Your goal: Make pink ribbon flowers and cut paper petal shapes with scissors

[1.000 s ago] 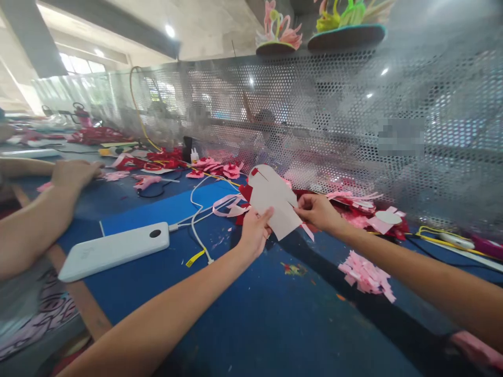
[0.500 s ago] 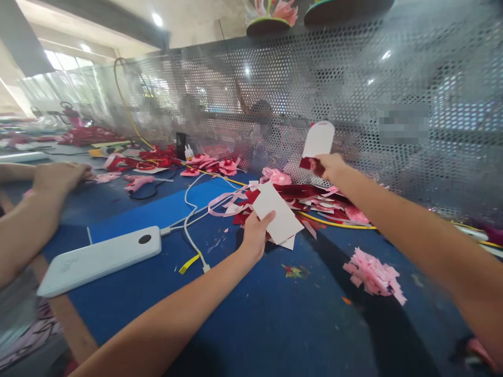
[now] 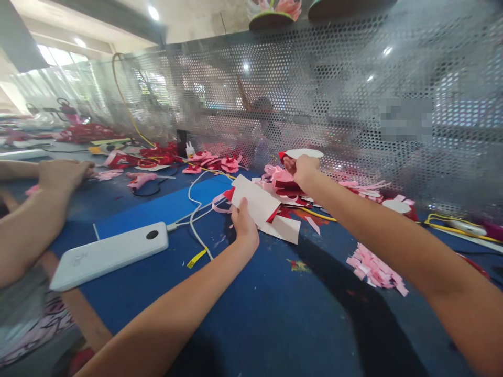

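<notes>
My left hand (image 3: pixel 245 225) is closed on a white card (image 3: pixel 257 199) with red edges showing, its thumb lying across the white face. Another white card (image 3: pixel 283 229) sticks out beneath it, over the table. Farther back, my right hand (image 3: pixel 305 170) grips a round-ended white card (image 3: pixel 304 153) by its red-cornered end, tilted so that it looks almost edge-on. The fingertips of that hand are partly hidden. Under and beside it lies a heap of dark red and pink pieces (image 3: pixel 286 187). A pink ribbon loop (image 3: pixel 220 203) shows just left of my left hand.
A white power bank (image 3: pixel 108 256) with white cables lies on the left, by a bright blue sheet (image 3: pixel 135 209). A pile of pink strips (image 3: pixel 375 267) sits on the right. A co-worker's hand (image 3: pixel 65 175) rests at far left near a pink glue gun (image 3: pixel 141 180). A perforated panel (image 3: pixel 334 84) stands behind.
My right hand has moved down and left, tipping the round-ended card from upright to nearly flat. My left hand has shifted slightly left and turned its card, exposing more of the card below.
</notes>
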A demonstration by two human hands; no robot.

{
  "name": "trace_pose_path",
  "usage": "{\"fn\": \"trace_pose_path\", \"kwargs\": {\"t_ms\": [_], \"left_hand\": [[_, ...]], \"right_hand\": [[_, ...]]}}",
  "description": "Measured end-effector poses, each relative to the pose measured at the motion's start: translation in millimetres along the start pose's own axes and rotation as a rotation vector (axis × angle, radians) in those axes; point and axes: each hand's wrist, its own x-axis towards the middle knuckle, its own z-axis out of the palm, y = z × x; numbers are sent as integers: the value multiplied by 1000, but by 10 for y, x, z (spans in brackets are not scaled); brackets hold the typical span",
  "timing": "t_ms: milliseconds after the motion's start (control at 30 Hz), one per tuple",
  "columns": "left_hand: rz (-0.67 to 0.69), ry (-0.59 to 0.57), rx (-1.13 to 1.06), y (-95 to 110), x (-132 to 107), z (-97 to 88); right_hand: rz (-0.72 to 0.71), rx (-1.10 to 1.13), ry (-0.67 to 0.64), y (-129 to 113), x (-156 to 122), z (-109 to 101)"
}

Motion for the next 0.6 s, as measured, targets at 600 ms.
{"fn": "trace_pose_path", "kwargs": {"t_ms": [600], "left_hand": [[113,-54,95,-83,145,-70]], "right_hand": [[-70,-762,-259,66,-526,-321]]}}
